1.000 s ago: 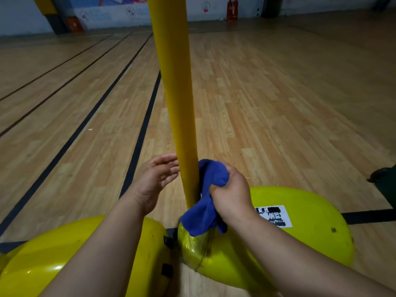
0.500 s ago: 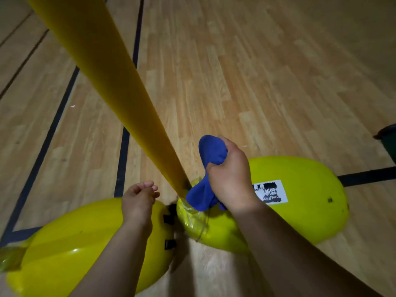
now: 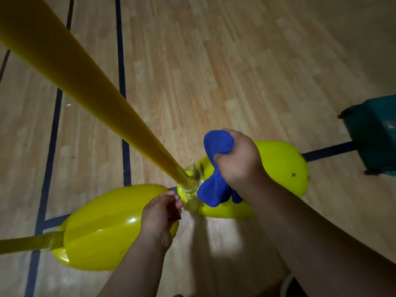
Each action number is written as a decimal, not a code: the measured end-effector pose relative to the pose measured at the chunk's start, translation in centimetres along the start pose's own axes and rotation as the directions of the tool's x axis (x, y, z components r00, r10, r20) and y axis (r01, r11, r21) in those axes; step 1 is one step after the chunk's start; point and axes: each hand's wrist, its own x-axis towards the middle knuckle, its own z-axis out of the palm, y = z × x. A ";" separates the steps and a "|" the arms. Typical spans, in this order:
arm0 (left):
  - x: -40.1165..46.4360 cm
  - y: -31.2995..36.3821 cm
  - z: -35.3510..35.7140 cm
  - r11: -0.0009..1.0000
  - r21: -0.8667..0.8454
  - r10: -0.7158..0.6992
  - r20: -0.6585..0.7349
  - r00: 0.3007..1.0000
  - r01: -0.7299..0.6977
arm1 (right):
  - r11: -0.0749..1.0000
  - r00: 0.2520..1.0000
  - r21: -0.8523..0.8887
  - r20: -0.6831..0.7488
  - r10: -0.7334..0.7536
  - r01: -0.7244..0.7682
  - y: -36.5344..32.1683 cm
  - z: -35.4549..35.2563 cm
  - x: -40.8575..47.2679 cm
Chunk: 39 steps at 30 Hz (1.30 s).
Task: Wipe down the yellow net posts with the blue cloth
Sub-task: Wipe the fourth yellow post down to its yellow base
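The right hand [image 3: 237,159] grips the bunched blue cloth [image 3: 216,168] just beside the foot of the yellow post [image 3: 85,82]. The left hand [image 3: 159,217], fingers loosely curled, holds nothing. Wrap the cloth around the post, maintain pressure, and wipe in 1 stroke

Floor [image 3: 235,61]: we log two bases side by side, left base [image 3: 102,232] nearer us, right base [image 3: 282,166] farther. Post [image 3: 90,88] rises from their junction (leaning up-left in view). Bin [image 3: 377,142] stands right of both.
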 end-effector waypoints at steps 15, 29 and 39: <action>-18.5 15.8 -0.6 0.988 0.043 0.138 0.156 0.978 -0.146 | 0.998 0.996 -0.024 -0.068 -0.054 0.053 -19.6 -11.3 -13.1; -34.0 28.4 -9.7 0.938 -0.087 0.345 0.121 0.931 -0.336 | 0.978 0.979 0.038 -0.028 -0.202 0.203 -36.4 -13.4 -27.6; -44.8 32.3 -20.9 0.838 -0.222 0.512 0.003 0.859 -0.498 | 0.929 0.951 0.277 0.121 -0.285 0.244 -43.1 -13.5 -38.1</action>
